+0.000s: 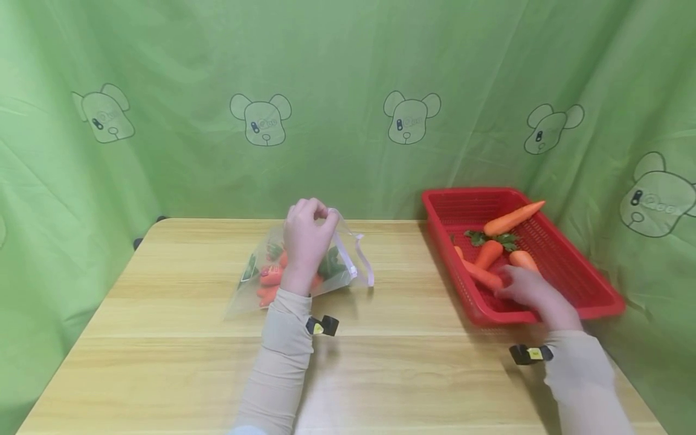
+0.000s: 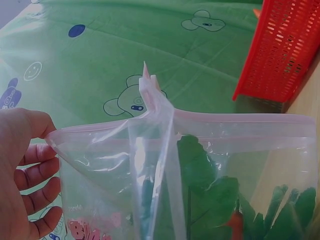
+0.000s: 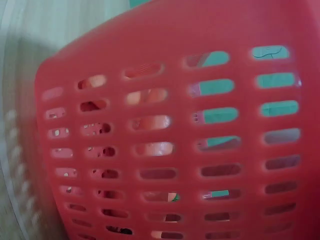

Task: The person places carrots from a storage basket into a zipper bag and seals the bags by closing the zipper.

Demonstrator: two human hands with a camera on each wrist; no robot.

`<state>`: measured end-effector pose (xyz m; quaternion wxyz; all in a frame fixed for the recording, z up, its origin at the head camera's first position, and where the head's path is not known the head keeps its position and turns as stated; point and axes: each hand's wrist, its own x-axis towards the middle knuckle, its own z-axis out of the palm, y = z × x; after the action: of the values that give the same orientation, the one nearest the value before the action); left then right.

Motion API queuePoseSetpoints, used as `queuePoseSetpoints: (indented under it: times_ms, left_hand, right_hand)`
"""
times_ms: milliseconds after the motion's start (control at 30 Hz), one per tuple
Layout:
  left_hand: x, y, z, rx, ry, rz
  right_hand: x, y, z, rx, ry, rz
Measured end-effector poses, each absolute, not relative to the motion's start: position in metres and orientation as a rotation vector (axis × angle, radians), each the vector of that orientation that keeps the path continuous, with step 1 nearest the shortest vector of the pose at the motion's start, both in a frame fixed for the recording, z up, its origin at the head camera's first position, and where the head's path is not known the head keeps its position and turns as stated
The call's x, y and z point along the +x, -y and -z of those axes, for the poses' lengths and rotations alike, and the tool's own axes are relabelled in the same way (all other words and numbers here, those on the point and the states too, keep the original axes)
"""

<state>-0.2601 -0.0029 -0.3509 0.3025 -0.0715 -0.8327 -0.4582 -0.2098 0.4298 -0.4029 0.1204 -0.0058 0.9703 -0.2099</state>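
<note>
1. Head view shows a wooden bench (image 1: 179, 356) backed by a green curtain (image 1: 179, 151) printed with bears.
2. A red basket (image 1: 603, 302) sits at the bench's right end, holding loose carrots (image 1: 512, 219).
3. A clear zip bag (image 1: 255, 284), left of the basket, already holds carrots; its mouth is lifted, seemingly to keep it open.
4. The left hand (image 1: 306, 241) pinches the bag's rim with clenched fingers (image 2: 37, 175).
5. The right hand (image 1: 530, 289) reaches into the basket, touching a carrot (image 1: 481, 275); whether it grasps cannot be told.

Left hand (image 1: 306, 241) raised, fingers pinched (right hand (image 1: 524, 289) reaches forward).
</note>
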Motion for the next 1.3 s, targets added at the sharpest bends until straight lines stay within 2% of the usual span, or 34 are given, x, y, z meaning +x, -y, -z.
queuePoseSetpoints:
  times_ms: [700,1300]
  left_hand:
    - [-0.259,0.003,0.352,-0.185,2.203,1.206]
    - [-0.259,0.004,0.35,-0.194,2.205,1.223]
  right_hand:
    - [-0.209,-0.426,0.398,-0.007,-2.996,0.301]
    - [-0.2,-0.41,0.382,0.133,-3.397,0.482]
